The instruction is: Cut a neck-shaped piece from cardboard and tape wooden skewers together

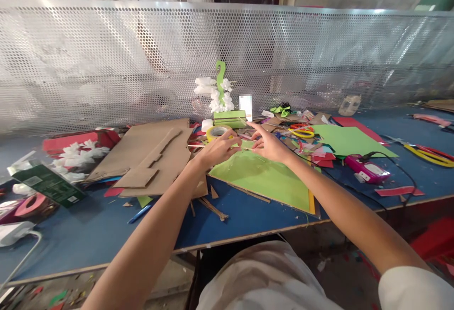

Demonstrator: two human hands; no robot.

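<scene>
Both my arms reach forward over a blue table (106,225). My left hand (219,149) is closed in a pinch on a thin wooden stick (244,147) that runs across to my right hand (269,145). That hand pinches the stick's other end, with its index finger stretched forward. Both hands hover above the far end of a light green sheet (262,177) lying on the table. A roll of yellow tape (217,132) sits just behind my left hand. Beyond it stands a green box (230,119) with a green hook shape and white paper flowers (213,93).
Brown cardboard pieces (149,158) lie to the left, with white flowers (76,154) and a dark green packet (49,184). To the right are a green paper sheet (349,140), a pink glue gun (365,169) with its cable, and scissors (301,131). A perforated metal screen (106,64) backs the table.
</scene>
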